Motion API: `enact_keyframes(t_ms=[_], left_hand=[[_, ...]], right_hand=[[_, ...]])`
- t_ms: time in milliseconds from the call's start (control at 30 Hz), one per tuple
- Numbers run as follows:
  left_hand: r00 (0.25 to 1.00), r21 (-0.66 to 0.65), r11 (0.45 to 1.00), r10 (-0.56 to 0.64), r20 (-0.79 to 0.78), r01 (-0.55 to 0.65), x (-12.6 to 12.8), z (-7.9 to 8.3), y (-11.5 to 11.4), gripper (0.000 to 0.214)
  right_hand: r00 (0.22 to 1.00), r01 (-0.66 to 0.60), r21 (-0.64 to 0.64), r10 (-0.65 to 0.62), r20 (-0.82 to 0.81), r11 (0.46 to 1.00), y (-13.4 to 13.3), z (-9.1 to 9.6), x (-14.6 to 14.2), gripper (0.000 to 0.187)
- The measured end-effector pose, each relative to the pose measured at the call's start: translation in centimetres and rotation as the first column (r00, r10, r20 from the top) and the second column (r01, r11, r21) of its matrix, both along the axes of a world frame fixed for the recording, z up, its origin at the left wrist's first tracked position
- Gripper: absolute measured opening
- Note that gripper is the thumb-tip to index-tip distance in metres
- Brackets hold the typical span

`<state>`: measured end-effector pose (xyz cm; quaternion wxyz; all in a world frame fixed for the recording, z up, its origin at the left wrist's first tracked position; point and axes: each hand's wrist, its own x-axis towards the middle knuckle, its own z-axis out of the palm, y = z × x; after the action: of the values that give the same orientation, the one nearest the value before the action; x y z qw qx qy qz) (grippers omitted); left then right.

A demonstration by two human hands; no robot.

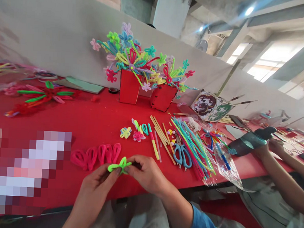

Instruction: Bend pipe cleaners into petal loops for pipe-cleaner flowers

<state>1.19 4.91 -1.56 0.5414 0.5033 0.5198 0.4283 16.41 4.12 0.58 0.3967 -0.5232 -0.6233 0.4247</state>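
Note:
Between my two hands is a bright green pipe-cleaner flower (119, 164), held above the table's front edge. My left hand (97, 182) pinches it from the left, thumb against its middle. From the other side my right hand (149, 173) grips its right end with thumb and fingertips. Just beyond my left hand lie several pink pipe-cleaner loops (96, 156) in a row. Farther back rest a yellow and pale blue flower (125, 132) and a pink flower (139, 136). Blue-handled scissors (182, 155) lie right of my right hand.
On the red table (95, 124) stand two red boxes (129, 87) filled with pipe-cleaner flowers. Wooden sticks (163, 138) and a bundle of coloured pipe cleaners (193, 146) lie to the right. Another person's arms (278, 171) reach in near a dark bottle (249, 143).

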Motion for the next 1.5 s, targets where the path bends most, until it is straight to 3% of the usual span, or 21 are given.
enact_keyframes(t_ms=[100, 333, 400, 533, 600, 667, 767, 867, 967, 1067, 1233, 1500], left_hand=[[0.993, 0.053, 0.998, 0.029, -0.113, -0.023, -0.4, -0.4, -0.5, 0.035], [0.984, -0.091, 0.996, -0.008, 0.178, 0.025, -0.6, -0.4, -1.1, 0.03], [0.972, -0.16, 0.987, 0.04, 0.231, -0.002, -0.4, -0.2, -1.2, 0.03], [0.936, -0.328, 0.926, 0.268, 0.229, -0.185, 0.0, 0.3, -1.2, 0.035], [0.936, -0.337, 0.92, 0.282, 0.21, -0.201, -0.1, 0.4, -1.0, 0.037], [0.964, -0.223, 0.962, 0.2, 0.174, -0.159, -0.6, 0.2, -0.8, 0.039], [0.988, 0.099, 0.984, 0.152, -0.01, -0.151, -1.7, -0.6, -0.3, 0.036], [0.957, 0.419, 0.904, 0.186, -0.221, -0.079, -2.4, -1.6, 0.3, 0.025], [0.926, 0.618, 0.781, 0.161, -0.342, 0.092, -2.5, -2.4, 1.0, 0.019], [0.909, 0.691, 0.7, 0.148, -0.389, 0.181, -2.3, -2.9, 1.4, 0.02], [0.885, 0.714, 0.661, 0.163, -0.435, 0.23, -2.3, -3.1, 1.4, 0.022], [0.851, 0.783, 0.528, 0.195, -0.488, 0.329, -2.1, -3.1, 1.0, 0.024]], right_hand=[[0.999, 0.019, 0.032, -0.02, 0.044, 0.999, -0.4, -0.5, -0.2, 0.013], [0.993, -0.067, 0.105, 0.056, 0.102, 0.992, -0.7, -0.4, 0.2, 0.011], [0.99, -0.077, 0.141, 0.059, 0.129, 0.987, -0.6, -0.4, 0.2, 0.011], [0.987, -0.104, 0.182, 0.078, 0.144, 0.978, -0.7, -0.7, 0.1, 0.011], [0.99, -0.103, 0.151, 0.085, 0.116, 0.983, -0.6, -0.7, 0.1, 0.01], [0.994, -0.081, 0.087, 0.074, 0.084, 0.993, 0.0, -0.5, 0.2, 0.008], [0.994, -0.009, 0.001, 0.009, 0.107, 1.0, 2.4, 0.1, 0.4, 0.006], [0.967, 0.064, 0.004, -0.063, 0.248, 0.998, 6.4, -0.1, 0.1, 0.008], [0.927, 0.063, 0.033, -0.071, 0.37, 0.997, 10.4, -1.0, -1.5, 0.015], [0.895, 0.065, 0.029, -0.071, 0.441, 0.998, 12.9, -1.8, -4.0, 0.023], [0.806, 0.058, 0.038, -0.069, 0.588, 0.998, 13.9, -1.4, -5.6, 0.029], [0.668, 0.101, 0.158, -0.185, 0.721, 0.982, 12.1, 0.4, 1.4, 0.022]])
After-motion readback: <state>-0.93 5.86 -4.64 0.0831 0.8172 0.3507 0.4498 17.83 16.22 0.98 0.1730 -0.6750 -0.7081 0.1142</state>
